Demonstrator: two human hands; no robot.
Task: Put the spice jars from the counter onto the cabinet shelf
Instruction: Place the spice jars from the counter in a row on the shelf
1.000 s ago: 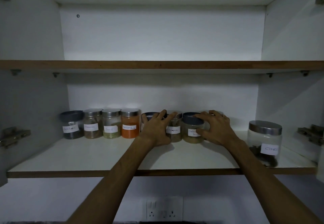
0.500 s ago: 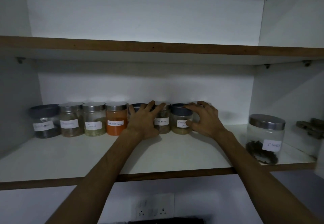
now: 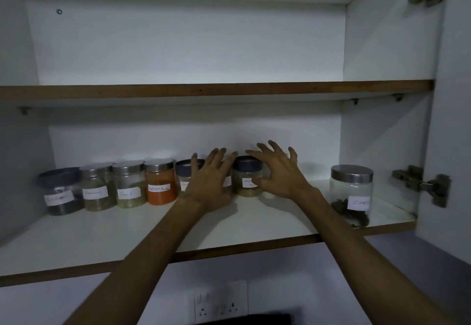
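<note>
A row of labelled spice jars stands at the back of the lower cabinet shelf [image 3: 122, 235]: a dark-lidded jar [image 3: 60, 192] at far left, two steel-lidded jars [image 3: 98, 187] [image 3: 128, 184], an orange chilli powder jar [image 3: 161, 182] and a small dark-lidded jar [image 3: 184, 175]. My left hand [image 3: 211, 184] is held flat, fingers straight, in front of a mostly hidden jar. Right of it stands a dark-lidded jar [image 3: 247, 178]. My right hand [image 3: 279, 173] hovers beside it with fingers spread, gripping nothing. A larger cloves jar [image 3: 351, 192] stands apart at the right.
The upper shelf [image 3: 204, 90] holds nothing visible. The open cabinet door [image 3: 453, 146] and its hinge [image 3: 423, 184] are at the right. A wall socket [image 3: 219, 304] sits below the cabinet. Bare shelf surface lies in front of the jars.
Both hands have let go of the middle jars, their fingers now straightened and spread. My view has shifted, bringing the right cabinet door into sight.
</note>
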